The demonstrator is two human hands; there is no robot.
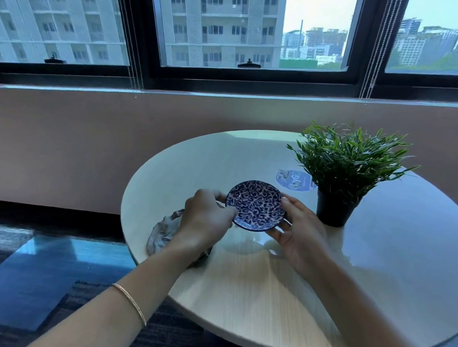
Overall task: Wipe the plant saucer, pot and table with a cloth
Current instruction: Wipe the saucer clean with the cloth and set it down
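Note:
A round saucer [255, 205] with a blue and white swirl pattern is held a little above the round light wood table [264, 298], tilted toward me. My left hand [204, 222] grips its left rim and my right hand [301, 234] holds its right rim. A crumpled grey cloth [161, 231] lies on the table's left edge, partly hidden under my left wrist. A black pot [334, 209] with a green leafy plant [348, 159] stands upright on the table just right of the saucer.
A round blue sticker [293, 179] sits on the tabletop behind the saucer. A wall with a window ledge [174, 96] runs behind the table. Dark blue patterned carpet [21, 277] lies to the left and below.

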